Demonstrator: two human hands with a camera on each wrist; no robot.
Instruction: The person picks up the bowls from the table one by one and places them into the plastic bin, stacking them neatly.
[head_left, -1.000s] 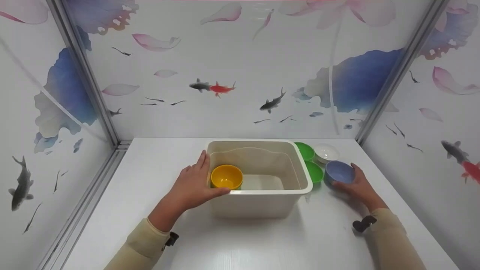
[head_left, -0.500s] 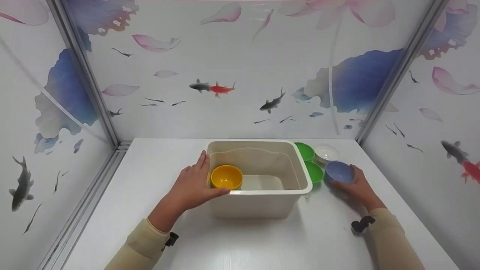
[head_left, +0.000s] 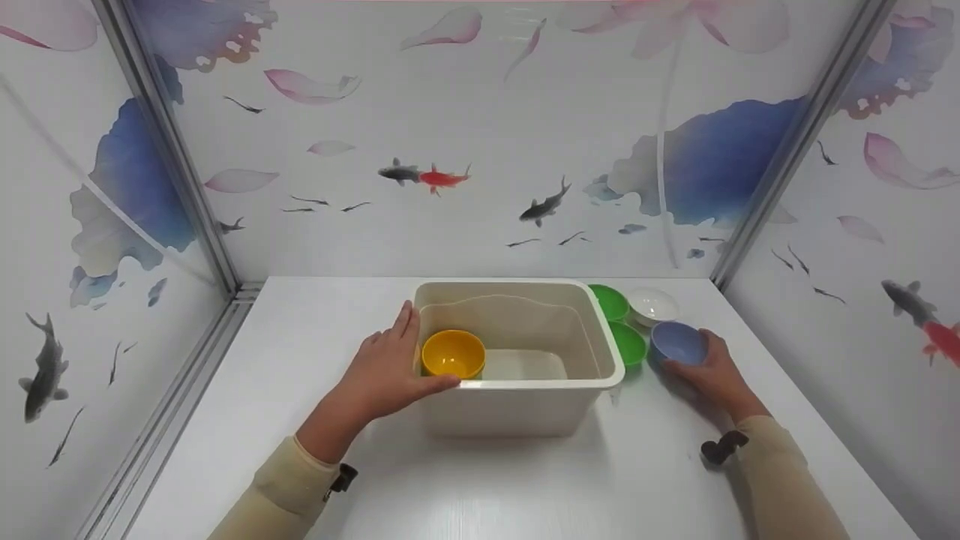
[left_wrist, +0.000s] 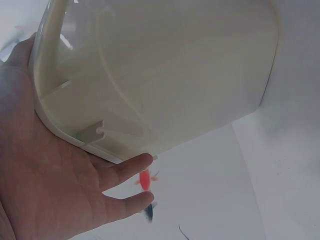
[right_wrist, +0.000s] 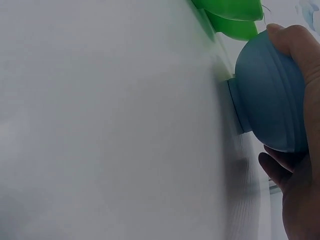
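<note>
A cream plastic bin (head_left: 510, 409) stands in the middle of the white table. My left hand (head_left: 382, 375) rests on its front left corner, thumb along the front rim and fingers up the left side. The left wrist view shows the fingers (left_wrist: 125, 170) straight against the bin's outer wall. Inside the bin at the left sits a yellow bowl (head_left: 453, 354). To the right of the bin, my right hand (head_left: 716, 371) grips a blue bowl (head_left: 679, 343) by its side. In the right wrist view the blue bowl (right_wrist: 267, 95) has its foot close over the table, thumb near the rim.
Two green bowls (head_left: 631, 345) stand along the bin's right side, partly hidden by it. Behind the blue bowl is a white bowl (head_left: 654, 306). Printed wall panels (head_left: 465, 225) with metal frame posts (head_left: 795, 142) enclose the table (head_left: 480, 495) at the back and sides.
My right wrist has shifted very slightly left, with the hand still around the blue bowl. The left hand and the bin have stayed put.
</note>
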